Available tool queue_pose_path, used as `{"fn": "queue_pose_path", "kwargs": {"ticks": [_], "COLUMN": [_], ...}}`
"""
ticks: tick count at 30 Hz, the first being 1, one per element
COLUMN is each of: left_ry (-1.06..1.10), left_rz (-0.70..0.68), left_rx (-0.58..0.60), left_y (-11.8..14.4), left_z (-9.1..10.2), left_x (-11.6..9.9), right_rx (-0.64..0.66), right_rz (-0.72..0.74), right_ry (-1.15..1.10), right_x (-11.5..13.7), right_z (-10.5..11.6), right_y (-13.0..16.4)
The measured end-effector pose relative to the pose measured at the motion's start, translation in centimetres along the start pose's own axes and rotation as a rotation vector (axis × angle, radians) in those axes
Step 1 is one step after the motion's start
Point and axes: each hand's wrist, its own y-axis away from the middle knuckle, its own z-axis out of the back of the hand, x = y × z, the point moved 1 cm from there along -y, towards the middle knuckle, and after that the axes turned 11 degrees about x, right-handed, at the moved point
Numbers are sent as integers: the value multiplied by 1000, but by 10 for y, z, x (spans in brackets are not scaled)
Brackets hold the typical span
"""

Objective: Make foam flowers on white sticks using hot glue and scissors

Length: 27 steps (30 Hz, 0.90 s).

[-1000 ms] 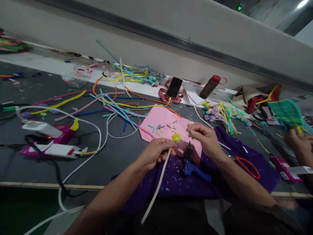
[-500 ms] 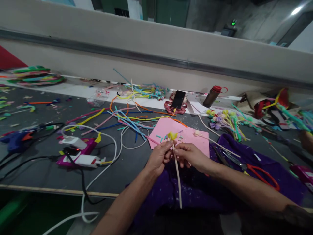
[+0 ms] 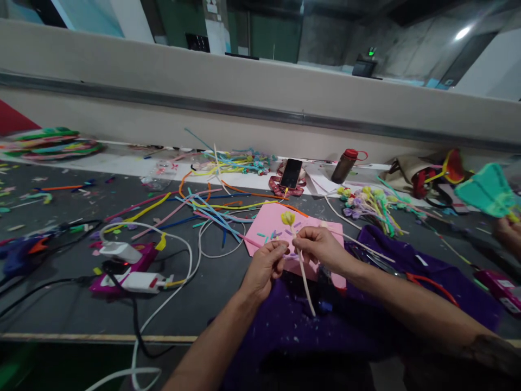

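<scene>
Both hands, left hand [image 3: 264, 266] and right hand [image 3: 321, 247], pinch a cream stem [image 3: 303, 271] with a yellow bud [image 3: 287, 218] between pressed fingers, over the pink sheet [image 3: 268, 217] near the counter's [image 3: 211, 288] front edge.

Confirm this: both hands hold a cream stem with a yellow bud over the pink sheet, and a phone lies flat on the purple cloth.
Not quite. The phone sits propped at the table's far edge, not on the purple cloth, as the head view shows. The rest holds.
</scene>
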Motion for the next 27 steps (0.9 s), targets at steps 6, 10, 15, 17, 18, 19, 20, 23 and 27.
{"fn": "queue_pose_path", "kwargs": {"ticks": [6, 10, 15, 17, 18, 19, 20, 23, 27], "left_ry": [23, 13, 35, 44, 47, 47, 45, 16, -19], "left_rz": [-118, -150, -118, -109, -109, -109, -110, -120, -130], "left_rx": [-71, -72, -82, -107, -118, -124, -126, -113, -83], "left_y": [-1, -1, -1, -1, -1, -1, -1, -1, 3], "left_z": [3, 3, 4, 5, 5, 6, 6, 6, 9], "left_x": [0, -1, 0, 0, 0, 0, 0, -3, -11], "right_rx": [12, 43, 65, 77, 84, 94, 105, 122, 34], "right_rz": [9, 22, 52, 60, 63, 63, 62, 39, 1], "right_ry": [-17, 19, 65, 89, 99, 106, 109, 110, 109], "right_x": [-4, -6, -15, -17, -16, -16, -14, -6, 6], "right_z": [-3, -7, -14, -18, -20, -21, -21, -16, 13], "right_y": [-4, -5, -11, -13, -14, -14, -14, -9, 4]}}
